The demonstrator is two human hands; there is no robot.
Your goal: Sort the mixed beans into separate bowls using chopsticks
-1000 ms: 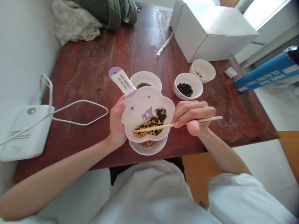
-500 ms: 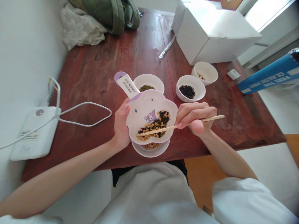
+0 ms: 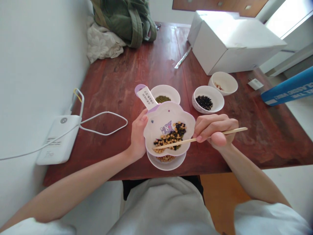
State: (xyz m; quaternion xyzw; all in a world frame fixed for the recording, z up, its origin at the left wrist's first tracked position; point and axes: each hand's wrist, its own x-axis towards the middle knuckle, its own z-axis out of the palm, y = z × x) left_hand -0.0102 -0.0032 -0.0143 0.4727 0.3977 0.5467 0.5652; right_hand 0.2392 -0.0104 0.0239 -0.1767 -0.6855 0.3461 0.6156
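Note:
My left hand grips the left rim of a flower-shaped bowl with a purple handle and a printed label. Mixed beans, yellow, black and green, lie toward its near side. In my right hand is a single pale wooden chopstick, its tip among the yellow beans at the lower left. Partly under the held bowl, a white bowl of yellow beans shows its near edge. Just beyond stands another white bowl with green beans.
Right of the held bowl are a bowl of black beans and a bowl with a few reddish-white pieces. A white box, charger and blue object stand farther right. A corded power bank lies left; a green bag sits behind.
The whole view has shifted, so everything appears farther right and slightly lower. Both hands keep their hold, and the chopstick tip stays at nearly the same spot in the bowl.

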